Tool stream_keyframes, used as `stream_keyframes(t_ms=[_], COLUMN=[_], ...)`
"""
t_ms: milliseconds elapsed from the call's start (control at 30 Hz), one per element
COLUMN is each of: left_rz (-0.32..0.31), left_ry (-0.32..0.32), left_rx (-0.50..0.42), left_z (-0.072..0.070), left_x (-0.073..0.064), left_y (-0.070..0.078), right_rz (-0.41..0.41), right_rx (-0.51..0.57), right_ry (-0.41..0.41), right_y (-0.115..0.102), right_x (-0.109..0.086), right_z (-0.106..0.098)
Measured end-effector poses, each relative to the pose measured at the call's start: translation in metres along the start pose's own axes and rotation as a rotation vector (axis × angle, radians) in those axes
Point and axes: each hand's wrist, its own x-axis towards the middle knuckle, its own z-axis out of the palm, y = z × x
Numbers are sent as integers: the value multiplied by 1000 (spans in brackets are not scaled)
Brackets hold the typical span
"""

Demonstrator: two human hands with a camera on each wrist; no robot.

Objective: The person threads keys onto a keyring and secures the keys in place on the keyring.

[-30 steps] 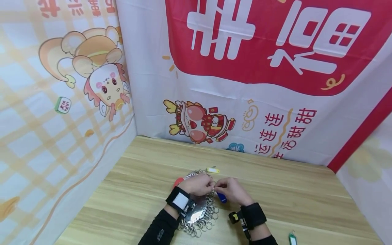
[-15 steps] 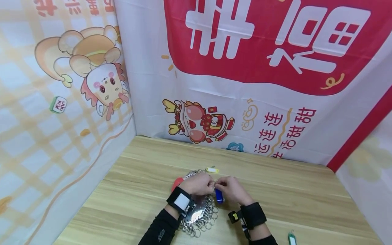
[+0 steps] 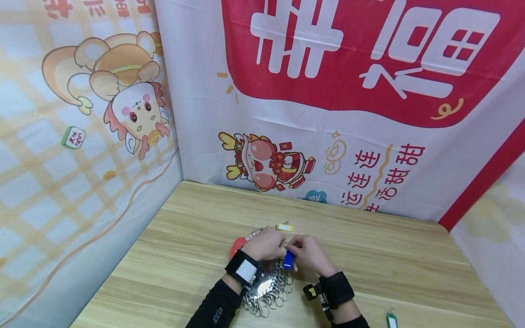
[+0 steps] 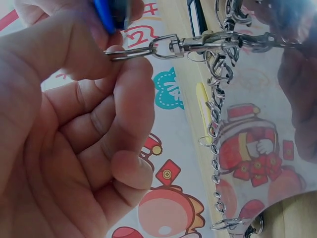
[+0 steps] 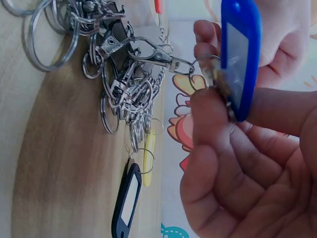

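Steadiness first at the silver split ring [image 4: 132, 50]

Left grip [image 3: 265, 244] pinches the ring, linked to a metal swivel clasp [image 4: 190, 45]; right grip [image 3: 312, 255] holds a flat blue plastic tag [image 5: 241, 59] just beside it, inward from the far edge of the wooden desk [image 3: 369, 255]. Whether they are joined cannot be told. Best, probably: anchor the ring, turn the tag gently, avoid tugging the clasp.

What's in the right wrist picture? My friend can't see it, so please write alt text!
A right hand holds a blue key tag close to the camera, with the left hand partly visible behind. To the left is a bunch of shiny metal clips and rings. Below them, a black tag and a yellow tag show above a wooden tabletop.
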Motion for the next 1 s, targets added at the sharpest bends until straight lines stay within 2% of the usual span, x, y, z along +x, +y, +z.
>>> stream_keyframes(t_ms=[267,600,800,1000], left_rz=[-18,-10,-6,3], left_ry=[7,26,32,62], left_rx=[9,73,67,79], left_z=[-2,0,1,4], left_x=[-2,-2,-4,-5], left_y=[5,6,7,9], right_rz=[43,-20,-19,-72], right_rx=[5,-44,-47,-70], right_ry=[46,62,44,36], right_y=[-1,-6,-6,-6], right_x=[-1,-3,-3,-5], right_z=[4,7,7,6])
